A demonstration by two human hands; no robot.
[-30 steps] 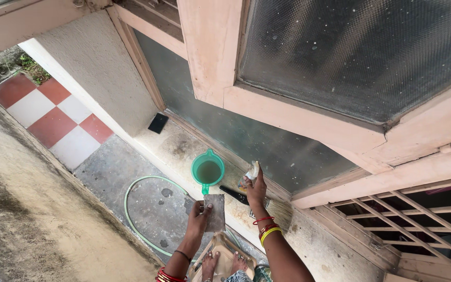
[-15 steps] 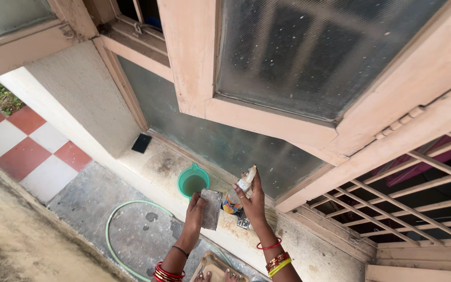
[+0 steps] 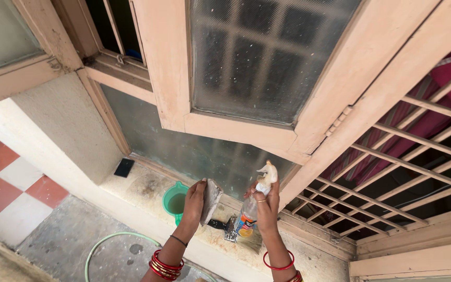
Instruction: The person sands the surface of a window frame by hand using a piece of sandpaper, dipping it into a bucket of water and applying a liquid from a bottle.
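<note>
Under the window, spray bottle (image 3: 254,204) within right-hand fingers (image 3: 265,203), cloth (image 3: 211,200) against left fingers (image 3: 195,194)

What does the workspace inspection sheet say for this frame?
Surface: stained ledge below the window.
Job's things: grey cloth in left hand; spray bottle in right hand.
Clutter: green bucket, black pad, brush on the ledge.
Grips: both hands closed on their items.
Cables: green hose on the ground.
Surroundings: open shutter, window grille, red-white tiles.
</note>
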